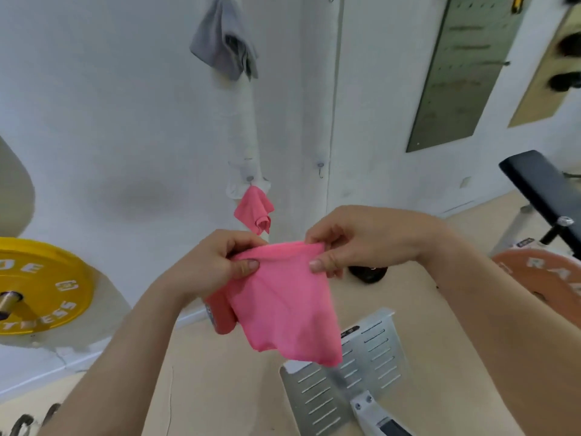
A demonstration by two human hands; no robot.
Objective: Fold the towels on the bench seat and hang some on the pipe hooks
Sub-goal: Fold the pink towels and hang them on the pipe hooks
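Observation:
A pink towel [283, 303] hangs in the air in front of me, held by its top edge. My left hand [217, 265] pinches its left corner and my right hand [352, 243] pinches its right corner. Behind them a white wrapped pipe [243, 130] runs up the wall. A second pink towel [254, 212] hangs from a hook low on that pipe, and a grey towel [223, 39] hangs near its top. Another small hook [320, 167] on the wall to the right is bare. The black bench seat [540, 184] shows at the right edge.
A yellow weight plate [41, 284] on a bar is at the left, an orange plate [540, 275] at the right. A pink dumbbell [220, 313] lies on the floor behind the towel. A slotted metal foot plate [361, 382] sits below. A pegboard [465, 70] hangs on the wall.

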